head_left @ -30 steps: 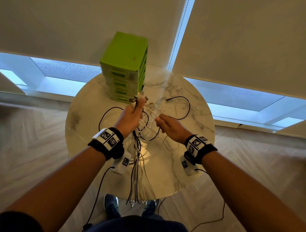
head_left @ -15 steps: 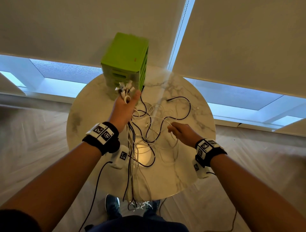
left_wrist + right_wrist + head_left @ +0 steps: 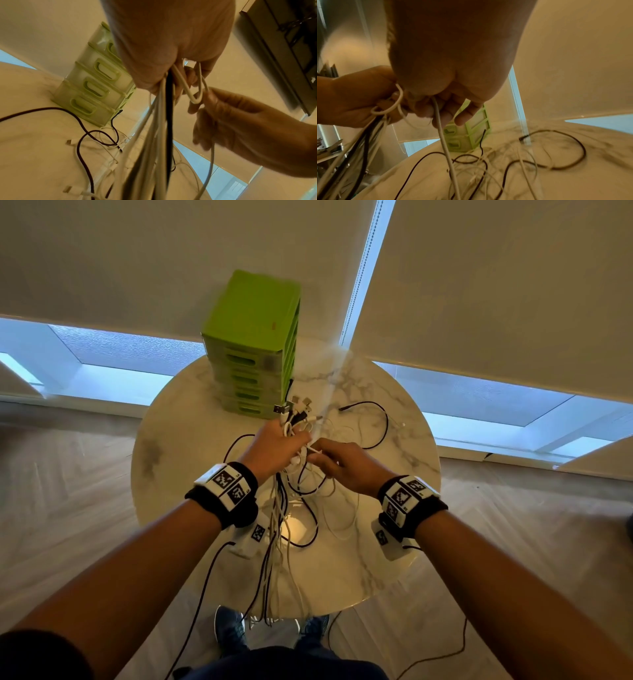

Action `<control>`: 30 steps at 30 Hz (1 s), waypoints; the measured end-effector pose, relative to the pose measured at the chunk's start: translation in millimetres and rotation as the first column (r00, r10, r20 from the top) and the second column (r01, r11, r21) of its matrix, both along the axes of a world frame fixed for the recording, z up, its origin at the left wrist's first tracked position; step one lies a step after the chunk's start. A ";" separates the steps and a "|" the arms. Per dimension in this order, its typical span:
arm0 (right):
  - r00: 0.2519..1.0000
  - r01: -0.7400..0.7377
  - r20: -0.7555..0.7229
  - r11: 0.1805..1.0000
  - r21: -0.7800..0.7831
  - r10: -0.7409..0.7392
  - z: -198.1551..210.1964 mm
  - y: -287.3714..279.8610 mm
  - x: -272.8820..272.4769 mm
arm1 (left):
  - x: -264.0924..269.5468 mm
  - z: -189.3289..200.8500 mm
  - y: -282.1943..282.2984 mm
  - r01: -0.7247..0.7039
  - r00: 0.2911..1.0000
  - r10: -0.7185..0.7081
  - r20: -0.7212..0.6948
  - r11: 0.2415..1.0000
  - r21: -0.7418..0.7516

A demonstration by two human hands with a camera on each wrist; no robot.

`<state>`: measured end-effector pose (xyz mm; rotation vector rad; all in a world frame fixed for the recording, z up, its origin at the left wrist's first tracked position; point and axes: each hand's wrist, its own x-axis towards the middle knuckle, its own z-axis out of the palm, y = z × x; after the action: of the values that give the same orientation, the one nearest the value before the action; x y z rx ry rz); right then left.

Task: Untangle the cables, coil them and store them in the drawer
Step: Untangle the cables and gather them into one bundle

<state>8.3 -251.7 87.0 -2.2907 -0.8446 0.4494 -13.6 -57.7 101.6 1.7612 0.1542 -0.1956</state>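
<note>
My left hand point(image 3: 279, 441) grips a bundle of white and black cables point(image 3: 275, 525) above the round marble table point(image 3: 191, 440); their plug ends point(image 3: 297, 410) stick up out of the fist and the strands hang past the table's near edge. In the left wrist view the bundle point(image 3: 159, 121) drops from the left hand point(image 3: 164, 75). My right hand point(image 3: 337, 462) sits right beside the left and pinches a white cable point(image 3: 442, 135) that runs down to the table. A white loop point(image 3: 195, 94) hangs between both hands. The green drawer tower point(image 3: 255, 350) stands at the table's far side, drawers closed.
Loose black cables point(image 3: 380, 422) and thin white cables point(image 3: 337, 518) lie tangled across the table's middle and right. Roller blinds point(image 3: 496, 285) hang behind the table above low window strips. My shoes point(image 3: 229, 628) show on the wooden floor below the near edge.
My right hand has come up and left from the table to meet the left hand, taking a white cable. The left hand with the bundle has moved right and nearer.
</note>
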 end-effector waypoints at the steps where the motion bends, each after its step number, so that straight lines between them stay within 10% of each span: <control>1: 0.999 -0.012 -0.048 0.999 -0.041 0.010 -5.8 -1.0 -3.4 | 0.9 -0.4 0.2 -0.031 1.000 0.031 -0.001 0.999 -0.037; 10: 0.953 -0.097 -0.298 0.888 -0.450 -0.047 -69.3 -59.1 -11.8 | 18.4 14.5 36.9 -0.322 0.941 0.336 0.044 0.928 -0.188; 16: 0.971 0.228 -0.044 0.963 -0.143 -0.236 -45.5 -55.1 5.5 | 14.5 7.7 41.7 -0.278 0.950 0.299 0.095 0.942 -0.186; 23: 0.988 0.106 0.102 0.990 0.092 -0.115 2.9 -10.1 14.3 | 9.6 -2.1 16.4 -0.089 0.990 0.093 0.109 0.995 -0.040; 30: 0.958 0.195 0.220 0.981 -0.024 -0.185 24.1 -22.9 -6.4 | 9.5 1.0 -2.9 -0.076 0.997 0.077 0.012 0.994 -0.078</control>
<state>1.9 -274.5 111.2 -2.4660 -0.7133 0.1348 -4.1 -60.6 102.6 1.6763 0.2000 -0.1312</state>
